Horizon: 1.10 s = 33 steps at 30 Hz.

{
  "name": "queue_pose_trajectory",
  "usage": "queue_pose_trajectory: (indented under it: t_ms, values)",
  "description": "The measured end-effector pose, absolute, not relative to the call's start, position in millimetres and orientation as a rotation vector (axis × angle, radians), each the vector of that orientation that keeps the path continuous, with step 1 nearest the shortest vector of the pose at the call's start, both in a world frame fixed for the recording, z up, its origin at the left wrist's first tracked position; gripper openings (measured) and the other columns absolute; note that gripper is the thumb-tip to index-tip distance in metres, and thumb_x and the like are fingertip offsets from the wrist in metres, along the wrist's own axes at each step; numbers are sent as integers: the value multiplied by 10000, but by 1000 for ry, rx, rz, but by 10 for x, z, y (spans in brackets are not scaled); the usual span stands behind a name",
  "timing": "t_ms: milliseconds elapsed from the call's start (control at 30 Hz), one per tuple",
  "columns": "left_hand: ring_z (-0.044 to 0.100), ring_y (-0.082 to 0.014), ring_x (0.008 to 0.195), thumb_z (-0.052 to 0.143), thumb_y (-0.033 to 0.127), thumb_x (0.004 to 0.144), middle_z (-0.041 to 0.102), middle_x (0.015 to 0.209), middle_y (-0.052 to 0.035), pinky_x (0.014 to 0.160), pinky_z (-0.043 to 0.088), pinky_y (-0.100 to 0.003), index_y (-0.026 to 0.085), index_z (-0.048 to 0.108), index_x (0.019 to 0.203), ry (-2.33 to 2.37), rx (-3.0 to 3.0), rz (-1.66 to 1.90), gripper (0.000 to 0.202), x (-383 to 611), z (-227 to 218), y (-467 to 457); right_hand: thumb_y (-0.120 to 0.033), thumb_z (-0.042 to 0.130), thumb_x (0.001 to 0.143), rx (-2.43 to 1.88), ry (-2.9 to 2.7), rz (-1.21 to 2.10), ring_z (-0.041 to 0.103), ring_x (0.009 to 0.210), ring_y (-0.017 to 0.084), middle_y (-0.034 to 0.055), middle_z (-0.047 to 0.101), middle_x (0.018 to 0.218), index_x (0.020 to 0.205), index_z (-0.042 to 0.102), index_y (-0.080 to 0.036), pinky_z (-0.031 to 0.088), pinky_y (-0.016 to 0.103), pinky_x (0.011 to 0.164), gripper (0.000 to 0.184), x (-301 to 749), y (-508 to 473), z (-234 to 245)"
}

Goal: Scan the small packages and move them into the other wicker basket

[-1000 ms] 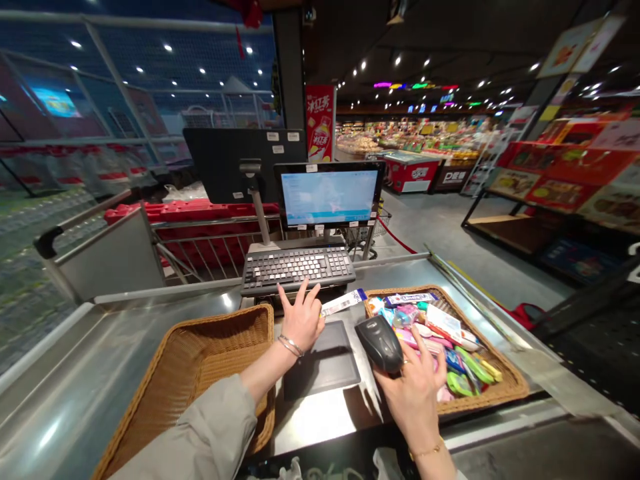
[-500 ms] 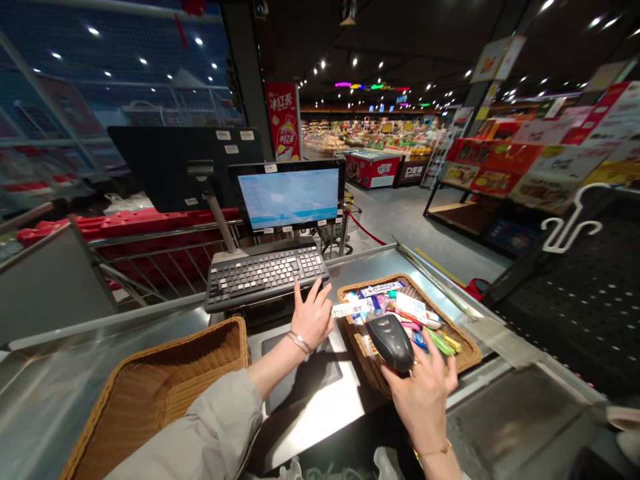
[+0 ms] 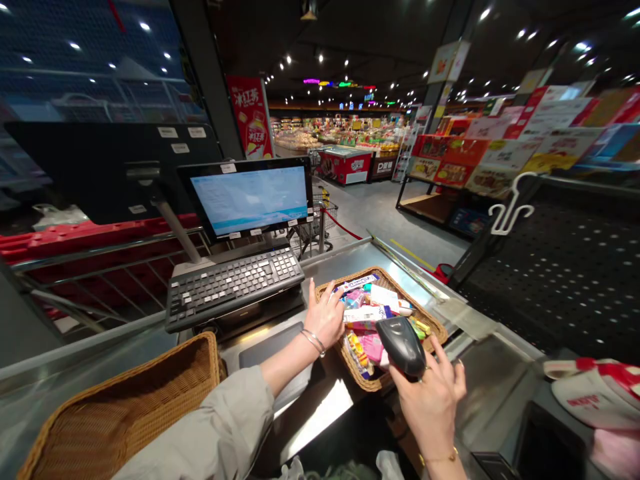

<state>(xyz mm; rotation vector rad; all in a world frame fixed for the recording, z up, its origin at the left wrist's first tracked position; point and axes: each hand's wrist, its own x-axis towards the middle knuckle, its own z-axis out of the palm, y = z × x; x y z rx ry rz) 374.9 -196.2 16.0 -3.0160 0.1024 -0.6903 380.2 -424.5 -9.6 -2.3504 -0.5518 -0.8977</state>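
My left hand (image 3: 325,315) is over the left rim of a shallow wicker basket (image 3: 440,337). Its fingertips point forward, and its thumb side grips the end of a long white and blue box (image 3: 364,314); the thumb itself is hidden. A black barcode scanner (image 3: 401,345) is in my right hand (image 3: 431,390), above the basket's near right part, its head pointing forward and left. Several small packaged goods lie in the basket, among them a yellow and red packet (image 3: 357,350), pink packets (image 3: 371,347) and a white card-like pack (image 3: 384,299).
Left of the basket stand a black keyboard (image 3: 235,283) and a lit monitor (image 3: 253,197), with a larger dark screen (image 3: 107,167) behind. A deep wicker basket (image 3: 125,400) sits at the near left. At right are a perforated black panel (image 3: 560,267) and a red-white bag (image 3: 595,393).
My left hand has moved right from the keyboard's edge to the basket, carrying the long box over the goods. The scanner stays in my right hand. The view has turned right.
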Motion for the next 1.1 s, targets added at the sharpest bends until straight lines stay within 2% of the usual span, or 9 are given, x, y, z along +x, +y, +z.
queue_pose_trajectory:
  t_ms: [167, 333, 467, 667, 933, 1100]
  values:
    - [362, -341, 1365, 542, 247, 824, 558, 1356, -101, 1081, -101, -739, 197, 653, 997, 135, -3053, -677, 211, 3967, 147, -2142, -539, 513, 833, -2324, -512, -884, 527, 1203, 336, 124, 718, 986, 795, 675, -176, 194, 581, 1072, 400, 3818, -4304, -87]
    - [324, -362, 1382, 600, 384, 817, 495, 1417, -130, 1083, -77, -738, 214, 558, 1257, 69, -3101, -652, 473, 4025, 204, -2198, -551, 522, 830, -2334, -520, -870, 519, 1212, 334, 123, 714, 1005, 828, 675, -175, 206, 584, 1070, 406, 3859, -4314, -127]
    - [241, -351, 1424, 533, 453, 859, 410, 1481, -140, 1100, -80, -709, 190, 466, 1366, -43, -3079, -653, 575, 3875, 250, -2078, -554, 535, 823, -2338, -569, -858, 517, 1206, 332, 117, 713, 990, 845, 675, -177, 202, 591, 1071, 403, 3877, -4241, -155]
    - [188, -315, 1448, 468, 448, 892, 335, 1522, -137, 1127, -50, -667, 169, 411, 1408, -261, -3009, -626, 589, 3463, 281, -1866, -464, 565, 814, -2278, -713, -786, 492, 1232, 321, 108, 710, 1002, 836, 667, -186, 227, 582, 1067, 297, 3820, -3954, -95]
    - [150, -363, 1448, 536, 546, 843, 254, 1549, -150, 1118, -24, -679, 183, 358, 1454, -672, -2919, -611, 732, 2680, 267, -1593, -417, 584, 811, -2166, -947, -685, 483, 1239, 324, 120, 700, 1044, 897, 655, -177, 232, 579, 1071, 265, 3597, -3468, -83]
    - [137, -383, 1446, 551, 508, 841, 244, 1554, -149, 1105, 24, -700, 187, 382, 1443, -942, -2840, -591, 703, 2093, 189, -1470, -379, 616, 781, -2103, -1068, -599, 464, 1251, 315, 96, 702, 1045, 935, 662, -190, 231, 555, 1071, 248, 3416, -3200, -88]
